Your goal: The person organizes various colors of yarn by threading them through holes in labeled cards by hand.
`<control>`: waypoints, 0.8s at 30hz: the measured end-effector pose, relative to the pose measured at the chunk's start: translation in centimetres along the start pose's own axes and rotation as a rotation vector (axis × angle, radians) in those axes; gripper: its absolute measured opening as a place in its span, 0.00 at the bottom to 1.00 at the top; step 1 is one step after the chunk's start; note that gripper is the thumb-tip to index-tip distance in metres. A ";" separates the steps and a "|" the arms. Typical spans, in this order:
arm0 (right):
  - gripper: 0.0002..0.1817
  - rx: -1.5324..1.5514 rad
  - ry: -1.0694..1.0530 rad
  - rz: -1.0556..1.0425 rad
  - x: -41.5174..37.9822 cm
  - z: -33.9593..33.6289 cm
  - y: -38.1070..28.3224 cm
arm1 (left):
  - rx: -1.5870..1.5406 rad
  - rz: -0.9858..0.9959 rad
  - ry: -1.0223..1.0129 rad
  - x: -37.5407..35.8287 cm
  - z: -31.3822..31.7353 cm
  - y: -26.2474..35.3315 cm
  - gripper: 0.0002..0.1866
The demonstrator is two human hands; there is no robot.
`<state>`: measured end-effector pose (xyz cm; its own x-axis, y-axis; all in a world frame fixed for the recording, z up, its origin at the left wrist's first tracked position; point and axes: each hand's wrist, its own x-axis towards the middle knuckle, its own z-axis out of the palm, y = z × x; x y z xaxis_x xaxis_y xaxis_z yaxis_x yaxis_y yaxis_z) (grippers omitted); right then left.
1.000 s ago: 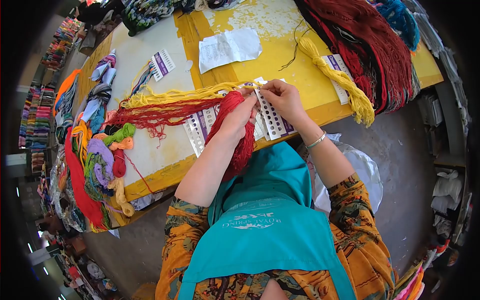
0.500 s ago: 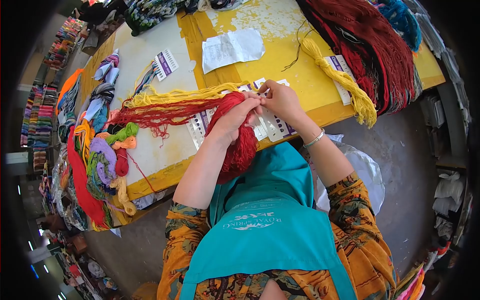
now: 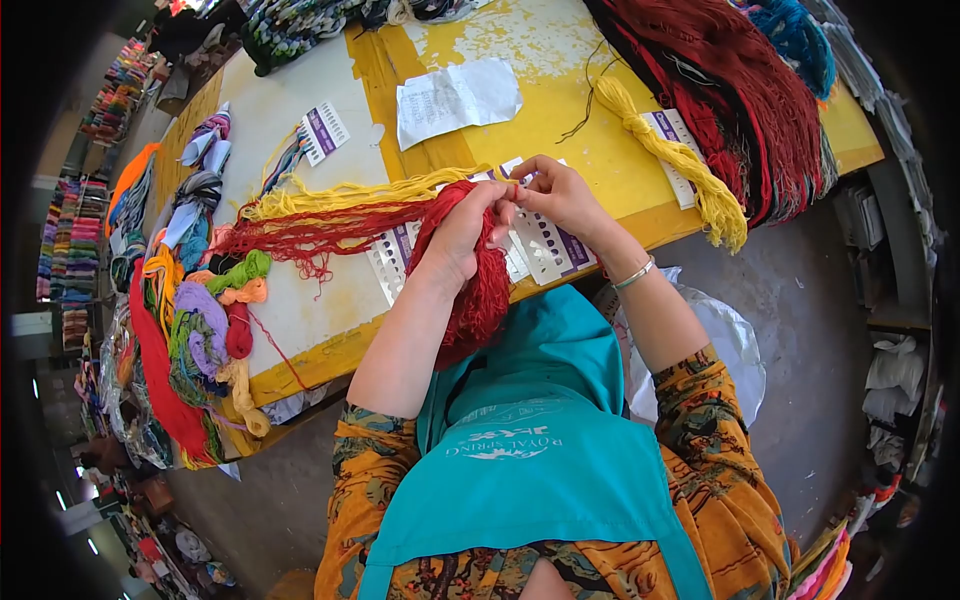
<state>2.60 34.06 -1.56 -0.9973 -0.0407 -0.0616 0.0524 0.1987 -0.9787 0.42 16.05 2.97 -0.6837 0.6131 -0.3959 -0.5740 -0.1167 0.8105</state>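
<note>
My left hand point(image 3: 465, 228) is closed round a thick bundle of red thread point(image 3: 478, 310), which hangs over the table's near edge. Its loose strands stretch left across the table. With thumb and forefinger pinched together, my right hand point(image 3: 548, 200) meets the left fingertips at the top of the bundle; a bit of red shows between the fingertips. Behind the red strands lies a yellow skein point(image 3: 350, 197). White cards with punched holes point(image 3: 545, 250) lie partly beneath my hands.
A creased paper point(image 3: 455, 100) lies on the table point(image 3: 320, 362) beyond my hands. To the right are a yellow skein point(image 3: 690, 170) on a card and a big dark red bundle point(image 3: 740, 80). Multicoloured skeins point(image 3: 200, 325) cover the left end. A plastic bag point(image 3: 725, 350) is below the edge.
The view has shifted slightly, so the table's things appear a little further left. My right hand's fingers have moved slightly at the left fingertips; the left hand keeps its hold on the red thread.
</note>
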 end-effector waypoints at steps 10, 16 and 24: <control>0.16 0.085 0.037 0.018 0.2 0.7 -0.8 | 0.230 0.177 0.071 2.4 -1.0 -2.9 0.13; 0.19 0.072 0.062 0.083 0.3 1.0 -0.9 | 0.396 0.132 0.137 1.8 -1.1 -1.5 0.11; 0.14 -0.065 0.091 0.135 0.2 0.8 -1.6 | -0.370 0.289 0.228 -10.3 -15.5 8.4 0.11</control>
<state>2.35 32.93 -0.17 -0.9822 0.0784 -0.1708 0.1855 0.2592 -0.9478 -4.37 -3.37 7.19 -0.8947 0.3342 -0.2964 -0.4404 -0.5491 0.7104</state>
